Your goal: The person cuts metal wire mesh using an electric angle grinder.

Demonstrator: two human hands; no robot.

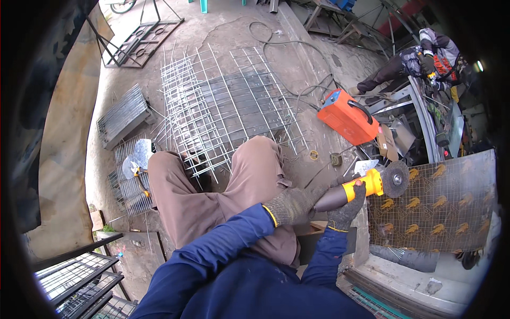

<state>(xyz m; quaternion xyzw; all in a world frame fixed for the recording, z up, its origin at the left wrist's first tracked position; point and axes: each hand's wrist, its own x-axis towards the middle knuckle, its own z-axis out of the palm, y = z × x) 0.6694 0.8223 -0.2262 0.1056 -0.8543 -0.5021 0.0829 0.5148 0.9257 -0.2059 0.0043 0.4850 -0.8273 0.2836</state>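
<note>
A yellow and dark-grey angle grinder [372, 183] is held up to the right of my knees, its round dark disc [395, 179] pointing to the right. My right hand [345, 213], in a dark knit glove, grips the grinder body from below, with fingers showing around the yellow part. My left hand [293, 204], also gloved, reaches across from the left and closes at the rear of the grinder; part of its fingers is hidden behind the tool. In front of my knees, welded wire mesh [234, 101] lies across a dark flat sheet [239, 103].
An orange portable machine [348, 118] with a black handle stands at the right, near looping cables. Beyond it a co-worker [438, 56] bends over metal frames. A printed sheet [433, 202] lies at right. A trowel-like tool [137, 162] rests on mesh at left, near a metal block [125, 116].
</note>
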